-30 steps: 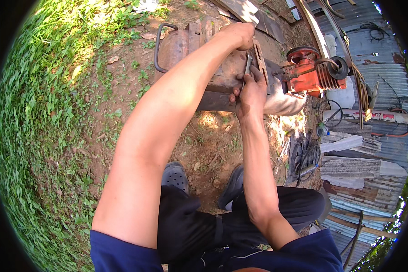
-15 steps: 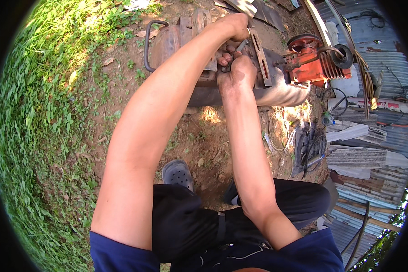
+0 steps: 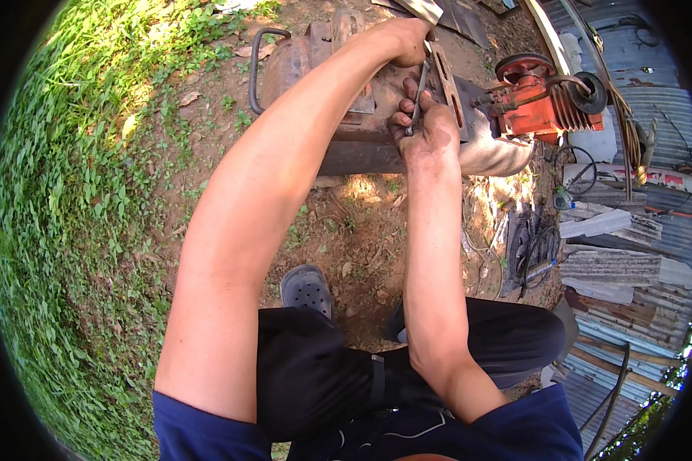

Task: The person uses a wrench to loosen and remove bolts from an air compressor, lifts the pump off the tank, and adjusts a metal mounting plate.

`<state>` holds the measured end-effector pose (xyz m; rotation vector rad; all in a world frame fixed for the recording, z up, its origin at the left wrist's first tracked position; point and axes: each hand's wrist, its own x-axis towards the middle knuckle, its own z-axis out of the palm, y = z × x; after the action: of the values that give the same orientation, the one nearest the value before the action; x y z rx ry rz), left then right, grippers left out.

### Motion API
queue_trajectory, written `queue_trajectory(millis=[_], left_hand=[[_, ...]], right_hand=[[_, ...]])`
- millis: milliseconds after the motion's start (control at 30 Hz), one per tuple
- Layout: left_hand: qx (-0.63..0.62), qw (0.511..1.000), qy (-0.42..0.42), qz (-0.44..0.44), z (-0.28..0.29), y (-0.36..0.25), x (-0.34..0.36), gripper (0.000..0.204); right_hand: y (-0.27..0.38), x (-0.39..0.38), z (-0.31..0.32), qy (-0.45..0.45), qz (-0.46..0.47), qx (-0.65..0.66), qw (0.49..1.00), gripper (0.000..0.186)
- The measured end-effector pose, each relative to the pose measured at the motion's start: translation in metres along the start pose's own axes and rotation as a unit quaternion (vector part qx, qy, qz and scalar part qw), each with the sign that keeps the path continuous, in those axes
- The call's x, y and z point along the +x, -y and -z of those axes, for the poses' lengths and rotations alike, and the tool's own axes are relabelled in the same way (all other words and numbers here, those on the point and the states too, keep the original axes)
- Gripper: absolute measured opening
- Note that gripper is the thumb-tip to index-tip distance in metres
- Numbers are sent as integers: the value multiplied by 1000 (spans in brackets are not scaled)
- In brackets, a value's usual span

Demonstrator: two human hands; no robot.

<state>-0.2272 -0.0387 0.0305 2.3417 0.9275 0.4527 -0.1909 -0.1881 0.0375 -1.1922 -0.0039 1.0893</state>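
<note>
A rusty air compressor tank [image 3: 354, 160] lies across the ground in front of me, with slotted metal brackets on top. My right hand [image 3: 430, 127] is closed around a slim grey metal tool [image 3: 417, 107], wrench-like in shape, beside the right slotted bracket [image 3: 446, 88]. Its fingers are dark with grime. My left hand [image 3: 409, 42] reaches over the tank to the far end of that same bracket. The left fingers are bent down out of sight, so what they touch or hold is hidden.
The red compressor pump [image 3: 542, 107] with its dark pulley sits right of the tank. A bent handle [image 3: 255, 77] stands at the tank's left end. Cables [image 3: 538, 253] and scrap boards [image 3: 615, 265] lie at the right, by corrugated sheets [image 3: 653, 131]. Grass [image 3: 77, 230] covers the left.
My right hand has shifted right and turned slightly, and more of the slim metal tool shows in it. My left hand stays at the bracket's far end. The whole view has shifted slightly.
</note>
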Motion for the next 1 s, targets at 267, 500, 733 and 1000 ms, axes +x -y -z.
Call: queue_trajectory(millis=[267,500,733,1000], left_hand=[[-44,999,-19,-20,-5,-2,0,50],[-150,988,-11,-35,-6,11,10,35],[-164,985,3,-57,-3,17,7,44],[-105,991,11,-82,-5,21,6,41]], right_hand=[[9,-23,22,64,51,-116,990,17],[2,-27,12,86,83,-117,986,32],[-12,-14,-14,55,17,87,995,23],[-22,0,-27,36,-37,166,985,20]])
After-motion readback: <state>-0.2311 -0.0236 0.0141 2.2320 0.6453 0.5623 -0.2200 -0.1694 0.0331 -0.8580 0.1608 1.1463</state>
